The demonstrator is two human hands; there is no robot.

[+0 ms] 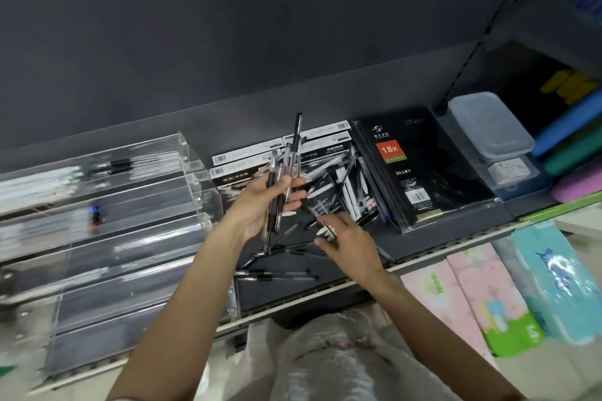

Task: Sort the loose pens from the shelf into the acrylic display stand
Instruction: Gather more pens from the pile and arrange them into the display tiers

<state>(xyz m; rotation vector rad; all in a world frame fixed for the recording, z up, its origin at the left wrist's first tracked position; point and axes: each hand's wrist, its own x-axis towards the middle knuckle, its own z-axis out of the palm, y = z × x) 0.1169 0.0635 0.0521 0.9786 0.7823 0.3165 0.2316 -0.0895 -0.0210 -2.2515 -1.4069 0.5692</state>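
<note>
Our left hand [260, 202] curls its fingers [294, 194] round a bundle of slim clear-barrelled black-capped pens [282, 179], while our right hand [347, 238] pinches another from the loose heap of pens [338, 185] on the dark grey shelf [325, 273]. We judge the task barely begun: the tiered clear acrylic display stand [107, 205] to the left holds only a few pens, and many lie scattered.

The pens [283, 172] are clear with black grips and caps. The acrylic display stand [107, 205] is colourless. The diary [413, 169] is black with an orange label. The shelf [342, 270] is dark grey.
</note>
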